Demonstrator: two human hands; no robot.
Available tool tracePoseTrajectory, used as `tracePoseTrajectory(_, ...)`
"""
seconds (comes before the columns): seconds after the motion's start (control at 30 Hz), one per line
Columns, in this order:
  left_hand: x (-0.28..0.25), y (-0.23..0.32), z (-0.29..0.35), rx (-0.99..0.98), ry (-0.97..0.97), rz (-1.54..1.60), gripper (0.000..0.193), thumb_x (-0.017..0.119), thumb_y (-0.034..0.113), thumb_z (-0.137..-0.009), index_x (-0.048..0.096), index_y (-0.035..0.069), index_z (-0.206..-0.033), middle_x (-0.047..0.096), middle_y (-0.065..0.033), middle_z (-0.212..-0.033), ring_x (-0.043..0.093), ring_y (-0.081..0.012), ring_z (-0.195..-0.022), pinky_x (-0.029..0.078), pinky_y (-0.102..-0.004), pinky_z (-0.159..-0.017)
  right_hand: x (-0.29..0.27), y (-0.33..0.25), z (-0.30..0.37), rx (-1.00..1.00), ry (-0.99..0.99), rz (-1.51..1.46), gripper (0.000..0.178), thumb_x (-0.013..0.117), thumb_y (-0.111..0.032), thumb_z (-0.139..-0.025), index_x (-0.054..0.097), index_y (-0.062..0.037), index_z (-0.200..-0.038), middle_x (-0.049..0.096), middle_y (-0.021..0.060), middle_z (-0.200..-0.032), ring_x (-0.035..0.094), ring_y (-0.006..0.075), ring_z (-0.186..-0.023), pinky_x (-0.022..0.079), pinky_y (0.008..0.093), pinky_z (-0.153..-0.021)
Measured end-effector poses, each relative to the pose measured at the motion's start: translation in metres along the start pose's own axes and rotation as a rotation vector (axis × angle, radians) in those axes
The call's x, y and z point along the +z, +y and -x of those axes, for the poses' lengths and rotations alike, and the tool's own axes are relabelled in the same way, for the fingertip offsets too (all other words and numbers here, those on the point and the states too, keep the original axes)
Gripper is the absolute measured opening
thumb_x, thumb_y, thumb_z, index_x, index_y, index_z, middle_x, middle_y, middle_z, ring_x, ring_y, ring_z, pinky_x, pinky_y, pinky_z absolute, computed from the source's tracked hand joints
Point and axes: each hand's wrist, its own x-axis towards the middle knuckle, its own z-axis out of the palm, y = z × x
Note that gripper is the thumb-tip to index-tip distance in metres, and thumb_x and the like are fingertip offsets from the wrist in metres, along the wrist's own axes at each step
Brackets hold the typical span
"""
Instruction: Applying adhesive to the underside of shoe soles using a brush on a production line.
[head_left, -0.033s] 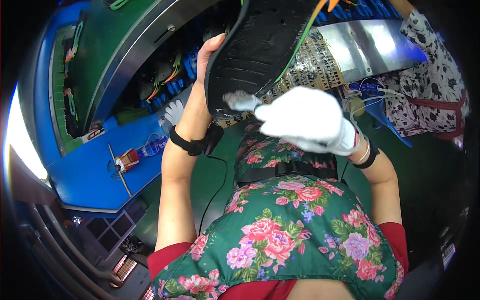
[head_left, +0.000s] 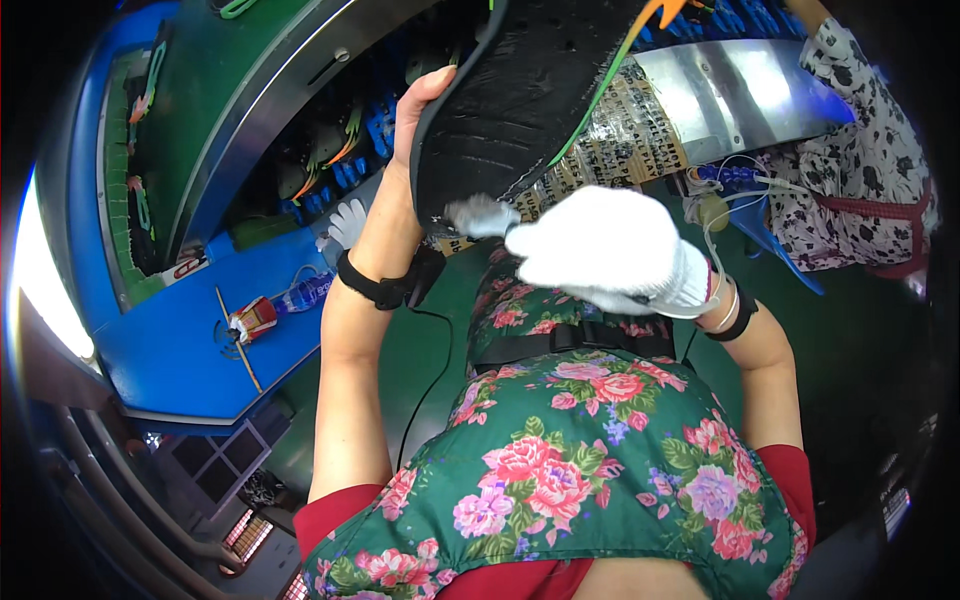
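Note:
A large black shoe sole (head_left: 515, 110), partly glossy as if wet, is held up in front of me with an orange and green strip along its right side. My left hand (head_left: 420, 112) is bare and closed on the sole's left edge; most of its fingers are hidden behind it. In a white knit glove, my right hand (head_left: 600, 245) is closed round a brush, its handle covered by the glove. The brush's greyish bristles (head_left: 480, 215) are at the sole's near end, at its lower edge.
Behind the sole runs a metal-edged line (head_left: 740, 95) with brown printed tape (head_left: 630, 130). On the blue table (head_left: 190, 350) at left lie a red cup (head_left: 255, 318), a bottle (head_left: 308, 292) and a white glove (head_left: 345, 225). A person in patterned sleeves (head_left: 850, 170) stands at right.
My right hand and the brush have shifted slightly down, bringing the bristles from the sole's face to its near edge. My left hand and the sole stay almost in place.

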Motion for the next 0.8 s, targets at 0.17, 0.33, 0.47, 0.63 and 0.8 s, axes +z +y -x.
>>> tracePoseTrajectory(0.17, -0.005, -0.002, -0.003, -0.005, 0.036, 0.031, 0.094, 0.06, 0.06, -0.088, 0.041, -0.001, -0.156, 0.045, -0.0313, -0.155, 0.051, -0.051, -0.136, 0.041, -0.0617, -0.116, 0.004, 0.001, 0.008, 0.282, 0.261, -0.374, 0.02, 0.083, -0.005, -0.08, 0.081, -0.0109, -0.099, 0.08, 0.0087, -0.099, 0.076, 0.0224, -0.09, 0.059, 0.0348, -0.077)
tracePoseTrajectory(0.33, 0.012, -0.021, 0.007, -0.006, -0.093, 0.275, 0.089, 0.056, 0.062, -0.092, 0.042, 0.002, -0.156, 0.052, -0.0272, -0.151, 0.063, -0.0445, -0.124, 0.051, -0.0579, -0.107, -0.002, 0.002, 0.01, 0.38, 0.272, -0.659, 0.012, 0.081, 0.002, -0.081, 0.08, -0.002, -0.093, 0.079, 0.0143, -0.099, 0.076, 0.0243, -0.094, 0.059, 0.0357, -0.083)
tracePoseTrajectory(0.47, 0.023, -0.046, 0.015, -0.091, -0.296, 0.664, 0.076, 0.048, 0.059, -0.098, 0.054, 0.002, -0.148, 0.063, -0.0226, -0.14, 0.068, -0.0393, -0.119, 0.054, -0.0559, -0.105, -0.045, 0.025, -0.021, 0.288, 0.378, -0.202, 0.018, 0.08, 0.001, -0.082, 0.079, -0.0024, -0.1, 0.078, 0.013, -0.104, 0.075, 0.0243, -0.094, 0.059, 0.0346, -0.084)
tracePoseTrajectory(0.63, 0.024, -0.064, 0.024, -0.025, -0.327, 0.46, 0.08, 0.046, 0.058, -0.098, 0.043, 0.003, -0.156, 0.055, -0.0246, -0.148, 0.063, -0.0426, -0.126, 0.051, -0.0606, -0.107, -0.057, 0.043, -0.041, 0.208, 0.324, 0.159, 0.03, 0.08, -0.001, -0.081, 0.077, -0.0044, -0.11, 0.077, 0.0126, -0.109, 0.073, 0.0293, -0.09, 0.058, 0.0378, -0.08)
tracePoseTrajectory(0.8, 0.025, -0.044, 0.066, 0.316, -0.444, 0.335, 0.102, 0.065, 0.067, -0.088, 0.031, 0.003, -0.161, 0.039, -0.0327, -0.157, 0.053, -0.053, -0.133, 0.048, -0.0709, -0.104, -0.032, 0.013, -0.007, 0.436, 0.349, -0.537, 0.013, 0.08, 0.002, -0.082, 0.079, -0.0011, -0.095, 0.079, 0.0123, -0.102, 0.074, 0.0245, -0.093, 0.058, 0.0383, -0.084)
